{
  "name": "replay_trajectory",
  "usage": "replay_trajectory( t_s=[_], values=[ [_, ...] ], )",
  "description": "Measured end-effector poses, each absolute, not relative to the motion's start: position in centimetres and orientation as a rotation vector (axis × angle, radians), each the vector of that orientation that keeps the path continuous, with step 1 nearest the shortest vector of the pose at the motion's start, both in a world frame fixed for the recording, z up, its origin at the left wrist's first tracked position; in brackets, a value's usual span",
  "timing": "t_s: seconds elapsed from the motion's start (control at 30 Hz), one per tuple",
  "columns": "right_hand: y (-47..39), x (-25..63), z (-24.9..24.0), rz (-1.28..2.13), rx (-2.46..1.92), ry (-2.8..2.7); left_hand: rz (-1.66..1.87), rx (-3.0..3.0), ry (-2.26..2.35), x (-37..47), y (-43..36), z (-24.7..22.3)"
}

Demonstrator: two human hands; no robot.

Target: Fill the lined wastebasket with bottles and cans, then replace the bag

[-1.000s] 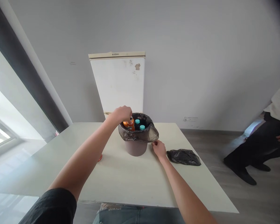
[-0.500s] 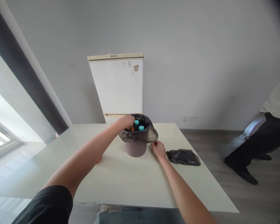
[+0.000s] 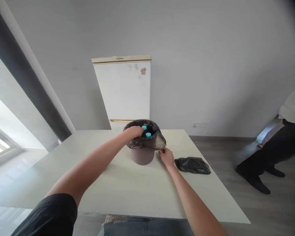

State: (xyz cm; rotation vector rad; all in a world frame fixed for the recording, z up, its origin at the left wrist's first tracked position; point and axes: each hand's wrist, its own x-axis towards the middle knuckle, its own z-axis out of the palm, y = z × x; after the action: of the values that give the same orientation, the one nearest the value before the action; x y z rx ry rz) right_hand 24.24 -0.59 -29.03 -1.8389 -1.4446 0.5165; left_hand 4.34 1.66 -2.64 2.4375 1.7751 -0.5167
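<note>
A purplish-grey bin (image 3: 143, 157) stands on the table, lined with a black plastic bag (image 3: 151, 143) folded down over its rim. Inside are bottles with turquoise caps; one cap (image 3: 148, 134) shows in front and another cap (image 3: 144, 127) behind it. My left hand (image 3: 135, 131) reaches over the rim into the bin, beside the bottles. Its fingers are hidden below the bag's edge. My right hand (image 3: 167, 156) is at the bin's right side, just under the bag's hanging edge. Its fingers are closed around a small dark reddish bit that I cannot make out.
A crumpled black plastic bag (image 3: 193, 165) lies on the white table (image 3: 132, 193), right of my right hand. Behind the table stands a white fridge (image 3: 124, 90) against the grey wall. At the far right a person in dark trousers (image 3: 267, 157) stands on the floor.
My left hand has come down slightly toward the near side of the bin's mouth. The orange thing under it is now hidden. My right hand has hardly moved.
</note>
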Motion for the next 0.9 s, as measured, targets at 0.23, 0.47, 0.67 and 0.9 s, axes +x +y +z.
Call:
replay_trajectory(
  t_s=[0.23,0.47,0.67,0.9],
  values=[
    [-0.6,24.2,-29.0,0.506,-1.846,-1.447,-0.503,2.428,1.773,4.0,1.9,-2.9],
    [-0.6,24.1,-28.9,0.501,-1.865,-1.449,-0.219,2.496,1.716,2.5,1.4,-0.9],
    [-0.7,24.0,-28.8,0.500,-1.865,-1.451,0.545,2.383,1.735,-3.4,-3.3,1.7],
    [-0.8,24.1,-28.8,0.512,-1.857,-1.455,0.927,1.754,2.350,-14.2,-8.8,-4.6]
  ],
)
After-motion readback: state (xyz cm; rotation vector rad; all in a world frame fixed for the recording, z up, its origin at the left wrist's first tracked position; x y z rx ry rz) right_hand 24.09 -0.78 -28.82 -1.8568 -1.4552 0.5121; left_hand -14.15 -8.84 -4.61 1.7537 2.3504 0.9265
